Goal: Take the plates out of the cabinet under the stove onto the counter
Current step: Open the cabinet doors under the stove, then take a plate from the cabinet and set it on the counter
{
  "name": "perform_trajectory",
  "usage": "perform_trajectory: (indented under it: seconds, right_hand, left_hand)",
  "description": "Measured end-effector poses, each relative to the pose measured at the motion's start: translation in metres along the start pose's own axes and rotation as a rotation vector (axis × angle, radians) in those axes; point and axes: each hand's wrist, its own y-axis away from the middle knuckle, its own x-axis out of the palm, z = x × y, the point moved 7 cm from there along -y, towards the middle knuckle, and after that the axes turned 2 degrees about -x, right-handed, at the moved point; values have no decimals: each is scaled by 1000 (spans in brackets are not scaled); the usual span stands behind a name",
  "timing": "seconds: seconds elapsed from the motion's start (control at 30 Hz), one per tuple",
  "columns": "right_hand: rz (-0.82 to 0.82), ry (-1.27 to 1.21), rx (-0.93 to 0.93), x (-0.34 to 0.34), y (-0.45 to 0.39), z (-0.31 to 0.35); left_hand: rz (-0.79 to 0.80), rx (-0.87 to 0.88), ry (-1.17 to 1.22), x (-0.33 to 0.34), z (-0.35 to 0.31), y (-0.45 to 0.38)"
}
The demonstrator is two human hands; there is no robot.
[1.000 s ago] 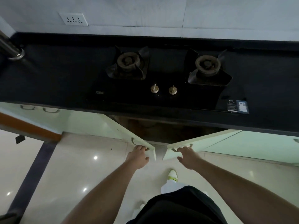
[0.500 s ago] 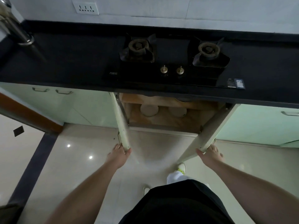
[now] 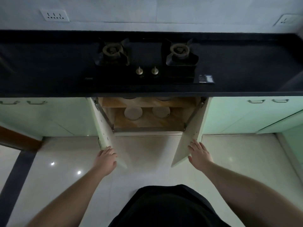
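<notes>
Long black stone counter (image 3: 49, 71): spans the full width, both ends cut off by the frame.
Pale glossy tiled floor (image 3: 147, 153): dark inlaid strip at the left; partly hidden by the person's black-clad torso.
Pale green cabinet fronts (image 3: 49, 117): flank the opening; metal pull handles just under the counter edge.
Black glass two-burner gas stove (image 3: 147, 63): set into the counter, two brass knobs between the burners, a label at its near right corner, print too small to read.
Wood-lined cabinet under the stove (image 3: 147, 123): both doors swung wide. The upper shelf is mostly hidden beneath the counter edge; two round shapes there cannot be identified.
Left cabinet door (image 3: 106, 128) and right cabinet door (image 3: 191, 128): pale inner faces turned toward the opening.
Two round white plates (image 3: 133, 113): on the lower shelf at the back, side by side, apart; dim, detail hard to make out.
Left hand (image 3: 105, 161): fingers curled over the lower edge of the left door, gripping it.
Right hand (image 3: 200, 155): fingers straight and relaxed, lying against the outer edge of the right door.
White wall sockets (image 3: 55, 15): one upper left, another upper right, blurred.
</notes>
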Motion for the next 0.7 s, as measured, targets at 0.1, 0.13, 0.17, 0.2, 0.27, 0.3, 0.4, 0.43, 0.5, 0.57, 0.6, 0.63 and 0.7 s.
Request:
perform_trajectory:
  seconds: [0.1, 0.13, 0.17, 0.2, 0.27, 0.3, 0.4, 0.43, 0.5, 0.57, 0.6, 0.63, 0.7]
  right_hand:
    - [2, 1, 13, 4, 8, -15]
    - [9, -4, 19, 5, 12, -22]
    - [13, -8, 24, 7, 15, -29]
    - [16, -7, 28, 9, 19, -37]
    - [35, -2, 43, 15, 27, -51]
    - [43, -6, 57, 17, 31, -59]
    - [54, -19, 126, 23, 40, -84]
    - [50, -21, 150, 23, 42, -91]
    - [33, -32, 186, 22, 44, -101]
    - [27, -55, 177, 22, 45, -102]
    - [23, -65, 160, 22, 44, -99]
    - [17, -70, 142, 21, 43, -94]
    - [0, -75, 109, 15, 41, -81]
  left_hand:
    - [47, -33, -125, 4, -1, -1]
    - [66, -41, -154, 5, -4, -1]
    - [82, -45, -179, 5, -7, -1]
    - [96, -42, -199, 6, -11, -1]
    - [106, -35, -209, 7, -15, -1]
    - [99, -40, -205, 8, -16, 1]
    - [89, -89, -214, 11, -13, 9]
    - [95, -102, -229, 13, -12, 11]
    - [109, -111, -256, 15, -10, 15]
    - [120, -116, -257, 15, -9, 17]
    - [125, -119, -253, 16, -8, 19]
    - [128, -120, -250, 16, -8, 21]
    - [135, -114, -242, 17, -6, 25]
